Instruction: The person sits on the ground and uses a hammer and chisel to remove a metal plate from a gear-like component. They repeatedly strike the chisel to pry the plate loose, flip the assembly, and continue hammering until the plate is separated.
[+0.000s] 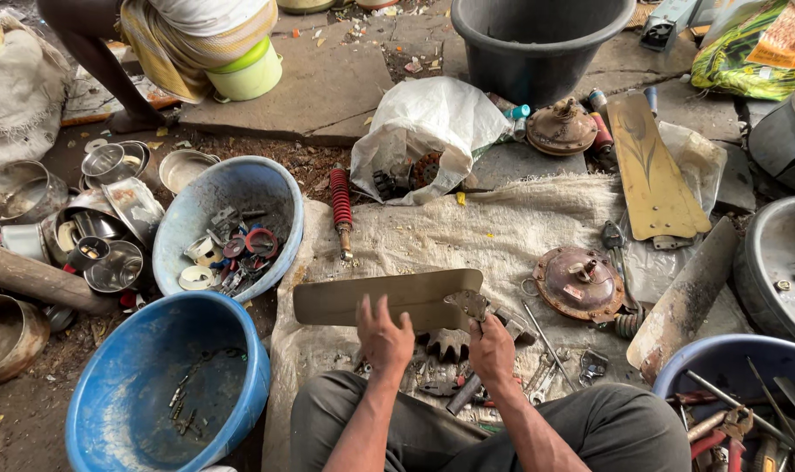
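Head view: my right hand (492, 350) clamps the metal bracket (467, 303) of the fan blade (376, 299), whose long axis runs toward 9 o'clock over the sackcloth (502, 232), my left hand (382, 336) open-fingered just beneath, nearer the blade's middle.

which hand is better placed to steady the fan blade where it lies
Left. The left hand hovers open right at the fan blade's near edge, while the right hand is closed around the metal bracket at the blade's end.

Soft, even daylight; sharp, faint shadows
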